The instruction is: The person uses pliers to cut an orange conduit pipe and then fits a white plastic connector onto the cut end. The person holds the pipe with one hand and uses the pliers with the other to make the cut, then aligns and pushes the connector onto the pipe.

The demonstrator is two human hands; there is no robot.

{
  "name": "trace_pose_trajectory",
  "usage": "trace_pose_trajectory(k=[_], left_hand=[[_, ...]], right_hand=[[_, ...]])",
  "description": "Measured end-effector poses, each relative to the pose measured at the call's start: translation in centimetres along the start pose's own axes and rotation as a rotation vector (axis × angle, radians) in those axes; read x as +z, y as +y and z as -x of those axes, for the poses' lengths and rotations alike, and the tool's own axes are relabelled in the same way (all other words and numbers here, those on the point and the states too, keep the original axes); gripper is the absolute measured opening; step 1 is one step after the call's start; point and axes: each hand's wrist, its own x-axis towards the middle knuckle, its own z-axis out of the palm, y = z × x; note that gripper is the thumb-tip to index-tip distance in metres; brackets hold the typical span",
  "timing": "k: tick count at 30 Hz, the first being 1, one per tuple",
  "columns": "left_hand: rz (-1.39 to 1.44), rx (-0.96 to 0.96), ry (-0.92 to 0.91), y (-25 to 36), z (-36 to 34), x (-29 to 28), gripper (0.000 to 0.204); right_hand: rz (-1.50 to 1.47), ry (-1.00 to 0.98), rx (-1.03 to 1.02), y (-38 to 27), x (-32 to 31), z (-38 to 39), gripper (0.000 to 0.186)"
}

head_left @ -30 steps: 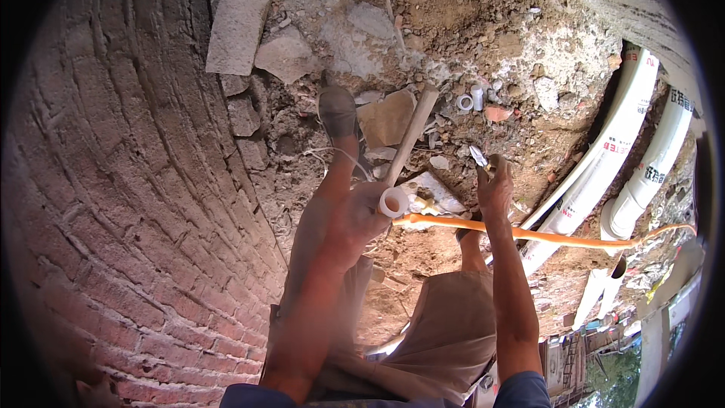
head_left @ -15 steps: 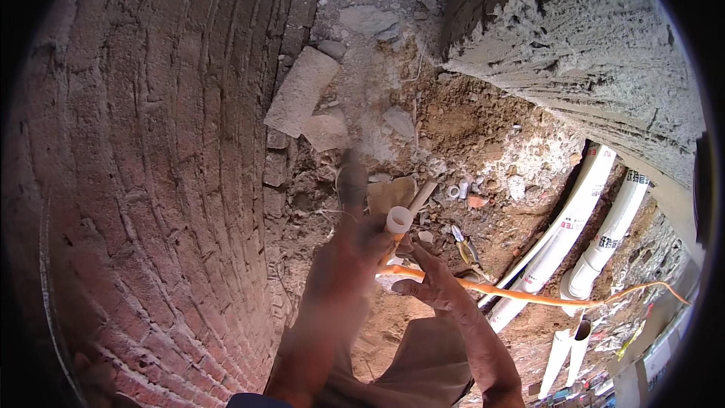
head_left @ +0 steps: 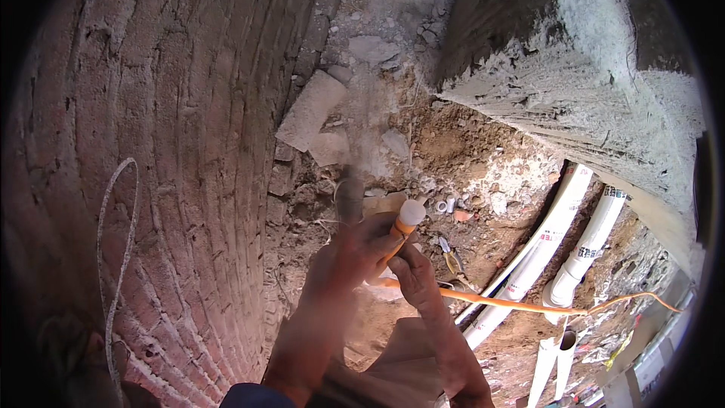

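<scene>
My left hand (head_left: 359, 245), partly blurred, is wrapped round an orange tube (head_left: 398, 236) that points up and slightly right. At the tube's upper end sits a white round fitting (head_left: 412, 212). Just below and to the right, my right hand (head_left: 419, 278) has its fingers curled in against the lower part of the tube. From beneath the hands a long orange hose-like length (head_left: 513, 304) runs off to the right and thins toward its far end. How it joins the tube is hidden by my fingers.
A brick wall (head_left: 189, 181) rises on the left, a rough plastered wall (head_left: 574, 98) on the right. Two white pipes (head_left: 540, 253) (head_left: 589, 245) lie in the soil at right. Pliers (head_left: 451, 258), small white fittings (head_left: 451, 204) and broken slabs (head_left: 311, 109) lie on the ground.
The tube and white fitting have tilted, so more orange shows below the fitting. My right hand's fingers, spread before, have closed in at the tube. The view has shifted slightly.
</scene>
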Motion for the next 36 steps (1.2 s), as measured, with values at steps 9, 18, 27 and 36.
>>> trace_pose_trajectory(k=[9, 18, 27, 36], left_hand=[[-0.234, 0.237, -0.244, 0.3, 0.6, -0.2, 0.041], [-0.027, 0.358, -0.036, 4.5, 0.4, 1.8, 0.033], [0.071, 0.377, 0.069, 4.3, -0.6, 2.6, 0.028], [-0.122, 0.603, 0.01, 0.7, -1.8, 0.9, 0.036]], right_hand=[[-0.11, 0.14, -0.028, -3.7, 0.6, 0.5, 0.026], [0.793, 0.369, -0.389, -11.7, -4.2, 1.5, 0.03], [1.402, 0.435, -1.026, -28.0, -6.4, -1.1, 0.034], [1.581, 0.661, -1.166, -34.3, -9.0, -9.6, 0.05]])
